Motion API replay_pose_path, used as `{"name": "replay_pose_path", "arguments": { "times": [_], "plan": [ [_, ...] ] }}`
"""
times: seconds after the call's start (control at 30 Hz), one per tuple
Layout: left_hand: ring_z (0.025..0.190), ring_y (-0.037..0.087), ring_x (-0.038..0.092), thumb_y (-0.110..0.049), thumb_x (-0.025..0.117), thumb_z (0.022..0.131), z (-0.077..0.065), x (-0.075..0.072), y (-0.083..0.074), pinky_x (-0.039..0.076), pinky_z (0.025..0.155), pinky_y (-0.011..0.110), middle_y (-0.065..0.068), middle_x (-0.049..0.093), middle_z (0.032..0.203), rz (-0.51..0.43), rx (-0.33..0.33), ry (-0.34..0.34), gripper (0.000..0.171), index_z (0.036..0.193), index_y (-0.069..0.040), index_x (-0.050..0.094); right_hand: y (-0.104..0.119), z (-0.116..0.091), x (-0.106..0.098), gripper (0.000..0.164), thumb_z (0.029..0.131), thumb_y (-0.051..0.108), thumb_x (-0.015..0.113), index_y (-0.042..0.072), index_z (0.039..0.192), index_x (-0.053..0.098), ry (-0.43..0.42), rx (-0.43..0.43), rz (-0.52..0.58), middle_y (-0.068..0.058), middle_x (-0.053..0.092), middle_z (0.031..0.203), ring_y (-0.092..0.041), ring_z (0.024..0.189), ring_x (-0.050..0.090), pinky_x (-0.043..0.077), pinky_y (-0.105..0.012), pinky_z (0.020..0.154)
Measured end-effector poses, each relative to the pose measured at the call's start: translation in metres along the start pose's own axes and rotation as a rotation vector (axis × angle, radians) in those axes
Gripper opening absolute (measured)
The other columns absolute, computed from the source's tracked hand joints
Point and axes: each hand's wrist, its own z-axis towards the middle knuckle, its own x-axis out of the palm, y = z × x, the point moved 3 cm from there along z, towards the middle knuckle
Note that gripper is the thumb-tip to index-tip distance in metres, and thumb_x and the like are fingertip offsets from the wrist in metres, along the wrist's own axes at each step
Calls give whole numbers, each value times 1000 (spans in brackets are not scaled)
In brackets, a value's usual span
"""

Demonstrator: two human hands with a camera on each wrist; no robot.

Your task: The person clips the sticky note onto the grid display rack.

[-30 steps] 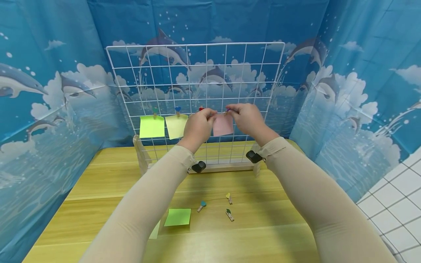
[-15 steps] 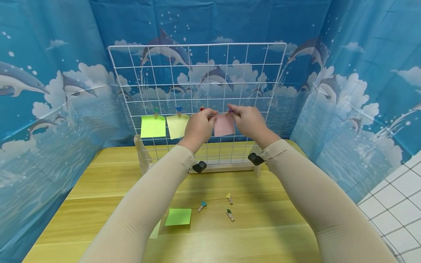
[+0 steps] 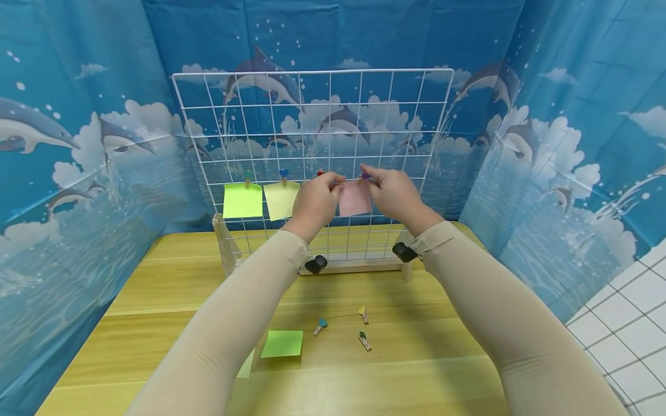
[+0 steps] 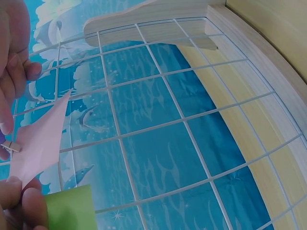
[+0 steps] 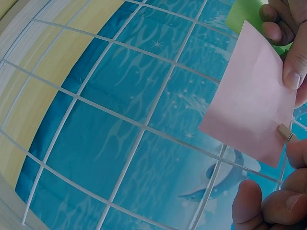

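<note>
A pink sticky note (image 3: 355, 199) hangs against the white wire grid (image 3: 312, 72). The left hand (image 3: 314, 199) pinches its upper left corner between thumb and fingers. At the note's top edge, the right hand (image 3: 398, 193) pinches a small wooden clothespin (image 5: 285, 131) with a purple heart (image 3: 365, 175). The clothespin's tip lies over the paper in the right wrist view. Behind the left hand a green note (image 4: 72, 207) is partly hidden, with a red clothespin (image 3: 319, 173) above it. Further left, a yellow-green note (image 3: 243, 201) and a pale yellow note (image 3: 279, 202) hang from clothespins.
On the wooden table (image 3: 406, 381) lie a teal-heart clothespin (image 3: 320, 327), a yellow-heart clothespin (image 3: 363, 315) and a green-topped clothespin (image 3: 364, 341). A green note pad (image 3: 282, 344) lies left of them, and a pale note (image 3: 245, 367) shows beside the left sleeve. Wooden feet (image 3: 225, 242) support the grid.
The right hand has shifted slightly right and down with the purple-heart clothespin. The left hand keeps its pinch on the pink note.
</note>
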Motion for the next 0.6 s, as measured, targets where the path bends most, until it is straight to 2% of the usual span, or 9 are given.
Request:
{"name": "replay_pose_path", "arguments": {
  "times": [0.13, 0.27, 0.37, 0.43, 0.5, 0.6],
  "plan": [
    [75, 13, 67, -30, 55, 111, 1, 0, 1, 51, 64, 30, 3, 78, 124, 3, 10, -5, 31, 136, -18, 71, 0, 2, 1, 51, 114, 27, 45, 30, 164, 38, 17, 4, -3, -7, 49, 54, -16, 41, 30, 31, -30, 44],
    [74, 13, 67, -30, 55, 111, 1, 0, 2, 50, 65, 30, 3, 78, 123, 1, 13, -5, 30, 135, -19, 71, 1, 4, 3, 52, 114, 24, 44, 32, 165, 36, 36, 16, -12, -8, 59, 64, -16, 42, 31, 31, -30, 45],
    [71, 14, 66, -30, 55, 112, 1, 0, 2, 49, 62, 30, 2, 78, 124, -3, 7, 0, 30, 135, -19, 70, 4, 5, 3, 52, 114, 23, 44, 32, 165, 36, 48, 18, -31, -5, 76, 99, -15, 43, 32, 31, -30, 46],
    [69, 14, 65, -30, 54, 112, 1, 0, 2, 48, 61, 30, 2, 77, 125, -4, -1, 8, 31, 136, -20, 70, 5, 6, 3, 52, 114, 23, 44, 31, 165, 36, 54, 15, -45, -5, 76, 122, -15, 44, 32, 31, -30, 47],
    [67, 14, 64, -31, 54, 112, 1, 0, 1, 48, 60, 30, 1, 77, 126, -4, -7, 15, 31, 137, -20, 69, 6, 6, 2, 52, 114, 22, 44, 30, 165, 37, 55, 10, -54, -4, 67, 145, -15, 45, 31, 31, -30, 48],
    [66, 15, 63, -31, 54, 112, 1, 0, 1, 47, 59, 30, 1, 77, 127, -3, -13, 23, 32, 138, -21, 69, 7, 7, 2, 53, 114, 21, 44, 29, 165, 37, 57, 11, -53, -4, 68, 143, -15, 45, 32, 31, -30, 48]
  ]
}}
